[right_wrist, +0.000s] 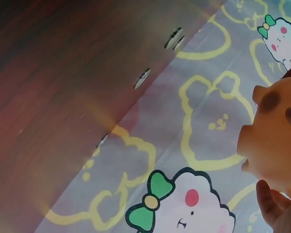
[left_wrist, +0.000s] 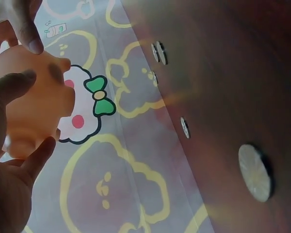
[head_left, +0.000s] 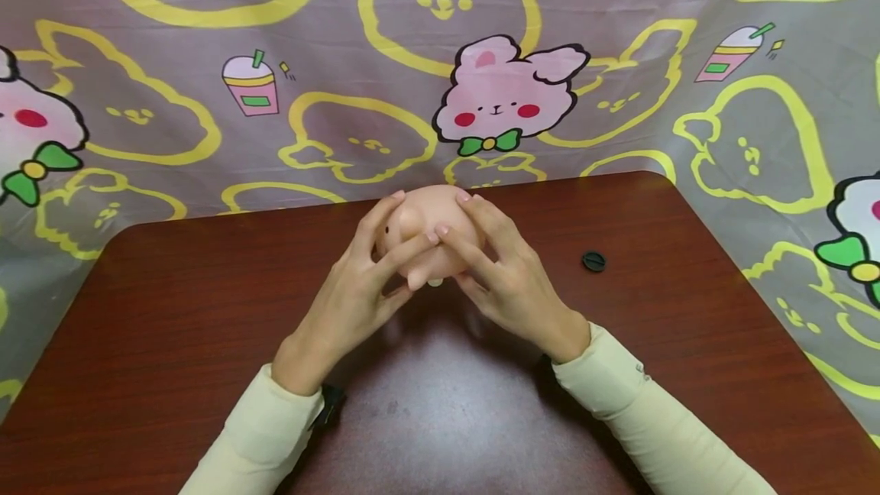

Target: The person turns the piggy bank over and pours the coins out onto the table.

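Note:
A pink piggy bank (head_left: 440, 212) is held above the table between both hands, its black eye towards the left. My left hand (head_left: 351, 289) grips its left side with fingers spread and curved round it; my right hand (head_left: 512, 273) grips the other side the same way. Index fingers of both hands nearly meet on its near surface. In the left wrist view the piggy bank (left_wrist: 36, 102) shows stubby feet and a dark round patch. Several coins lie on the table, including a large-looking coin (left_wrist: 254, 172) and another coin (right_wrist: 142, 78). One coin (head_left: 435, 282) peeks out below the piggy bank.
A round black plug (head_left: 593, 261) lies on the brown table (head_left: 206, 312), right of the right hand. A patterned curtain (head_left: 385, 59) with cartoon faces stands behind and beside the table.

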{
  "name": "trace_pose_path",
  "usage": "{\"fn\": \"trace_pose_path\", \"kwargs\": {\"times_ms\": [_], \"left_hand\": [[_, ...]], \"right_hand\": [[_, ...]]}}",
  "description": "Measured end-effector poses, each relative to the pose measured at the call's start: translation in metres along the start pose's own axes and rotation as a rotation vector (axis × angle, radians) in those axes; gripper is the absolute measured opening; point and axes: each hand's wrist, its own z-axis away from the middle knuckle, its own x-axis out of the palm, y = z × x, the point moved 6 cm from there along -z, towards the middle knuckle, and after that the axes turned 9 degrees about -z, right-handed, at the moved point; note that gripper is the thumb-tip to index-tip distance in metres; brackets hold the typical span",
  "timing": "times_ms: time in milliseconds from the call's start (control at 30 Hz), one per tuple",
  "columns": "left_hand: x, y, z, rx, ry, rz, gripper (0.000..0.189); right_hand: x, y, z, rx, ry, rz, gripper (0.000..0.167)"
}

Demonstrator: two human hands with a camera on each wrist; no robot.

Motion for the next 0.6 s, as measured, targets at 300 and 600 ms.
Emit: {"fn": "trace_pose_path", "kwargs": {"times_ms": [300,600], "left_hand": [[0.002,-0.013,0.008,-0.133,0.006,0.194,0.078],[-0.004,0.0,0.005,0.0,-0.017,0.107,0.079]], "right_hand": [[0.002,0.003,-0.001,0.076,-0.049,-0.112,0.076],[-0.001,0.016,0.003,0.258,-0.086,-0.31,0.106]]}}
